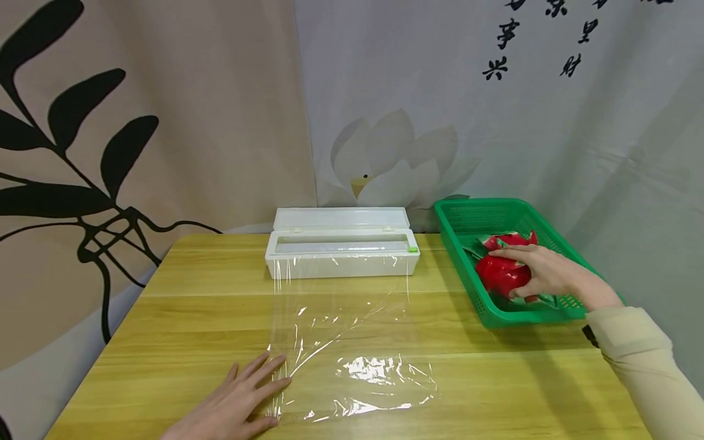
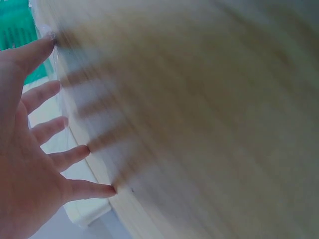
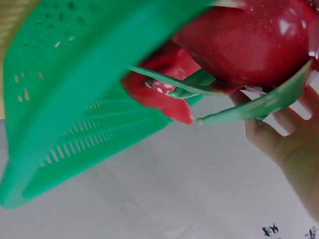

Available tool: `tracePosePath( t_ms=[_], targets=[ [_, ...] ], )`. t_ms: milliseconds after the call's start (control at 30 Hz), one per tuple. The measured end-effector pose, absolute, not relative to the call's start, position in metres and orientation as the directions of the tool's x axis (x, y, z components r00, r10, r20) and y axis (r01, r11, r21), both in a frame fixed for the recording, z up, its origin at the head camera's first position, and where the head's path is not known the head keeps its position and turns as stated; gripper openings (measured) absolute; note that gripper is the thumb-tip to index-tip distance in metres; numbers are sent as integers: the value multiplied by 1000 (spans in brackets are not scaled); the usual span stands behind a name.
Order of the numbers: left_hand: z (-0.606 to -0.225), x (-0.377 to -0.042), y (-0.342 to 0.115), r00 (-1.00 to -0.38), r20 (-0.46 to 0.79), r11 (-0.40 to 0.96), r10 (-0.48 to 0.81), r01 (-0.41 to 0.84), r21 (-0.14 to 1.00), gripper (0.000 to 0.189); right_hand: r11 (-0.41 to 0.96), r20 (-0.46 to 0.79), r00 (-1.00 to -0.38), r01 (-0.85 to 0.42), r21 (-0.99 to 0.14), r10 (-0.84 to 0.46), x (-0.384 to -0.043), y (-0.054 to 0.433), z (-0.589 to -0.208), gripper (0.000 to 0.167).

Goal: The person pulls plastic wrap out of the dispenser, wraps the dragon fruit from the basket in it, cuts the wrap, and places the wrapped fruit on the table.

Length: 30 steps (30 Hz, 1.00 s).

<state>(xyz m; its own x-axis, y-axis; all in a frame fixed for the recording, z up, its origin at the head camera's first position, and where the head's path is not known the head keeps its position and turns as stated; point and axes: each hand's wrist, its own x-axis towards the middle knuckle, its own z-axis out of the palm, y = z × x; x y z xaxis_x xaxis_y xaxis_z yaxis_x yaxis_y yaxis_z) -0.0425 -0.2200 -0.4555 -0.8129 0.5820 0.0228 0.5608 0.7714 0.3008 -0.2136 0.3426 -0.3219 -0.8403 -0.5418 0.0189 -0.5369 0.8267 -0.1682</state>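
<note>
A sheet of clear cling film (image 1: 352, 366) runs from a white dispenser box (image 1: 341, 267) toward the front of the table. At the sheet's left edge, my left hand (image 1: 233, 397) rests with fingers spread, fingertips on the film. In the left wrist view the fingers (image 2: 75, 157) are straight and apart. My right hand (image 1: 541, 272) grips a red dragon fruit (image 1: 500, 275) inside the green basket (image 1: 467, 275), thumb on the near side and fingers over the top. Long green scales show on the dragon fruit (image 3: 249, 45) in the right wrist view. Behind it lies another red fruit with green tips (image 3: 162, 89).
The box's lid (image 1: 341, 218) is raised, showing the film roll (image 1: 341, 247) inside. A small green piece (image 1: 412, 249) sits at the box's right end. The wooden table (image 1: 209, 305) ends at a printed curtain (image 1: 231, 122) behind.
</note>
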Motion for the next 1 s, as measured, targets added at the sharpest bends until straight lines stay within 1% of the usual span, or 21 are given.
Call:
tracePosePath(
  t_ms=[167, 400, 600, 733, 900, 1000],
  targets=[
    [-455, -42, -219, -812, 30, 773, 583, 566, 286, 57, 829, 58, -841, -541, -144, -539, -212, 339, -308, 81],
    [-455, -41, -219, -815, 26, 776, 579, 561, 289, 57, 846, 76, -851, -524, -99, -519, -207, 333, -291, 80],
    [-455, -41, -219, -815, 24, 774, 579, 559, 298, 58, 836, 106, -840, -541, -91, -532, -203, 326, -279, 79],
    [-456, -42, -219, -814, 34, 774, 580, 564, 289, 57, 837, 105, -839, -541, -78, -533, -200, 317, -271, 79],
    [-458, -42, -220, -807, 78, 770, 585, 583, 259, 56, 839, 102, -838, -542, -53, -535, -194, 299, -263, 78],
    [-459, -42, -220, -801, 90, 766, 592, 594, 247, 55, 831, 114, -828, -555, -29, -549, -192, 287, -260, 77]
  ],
)
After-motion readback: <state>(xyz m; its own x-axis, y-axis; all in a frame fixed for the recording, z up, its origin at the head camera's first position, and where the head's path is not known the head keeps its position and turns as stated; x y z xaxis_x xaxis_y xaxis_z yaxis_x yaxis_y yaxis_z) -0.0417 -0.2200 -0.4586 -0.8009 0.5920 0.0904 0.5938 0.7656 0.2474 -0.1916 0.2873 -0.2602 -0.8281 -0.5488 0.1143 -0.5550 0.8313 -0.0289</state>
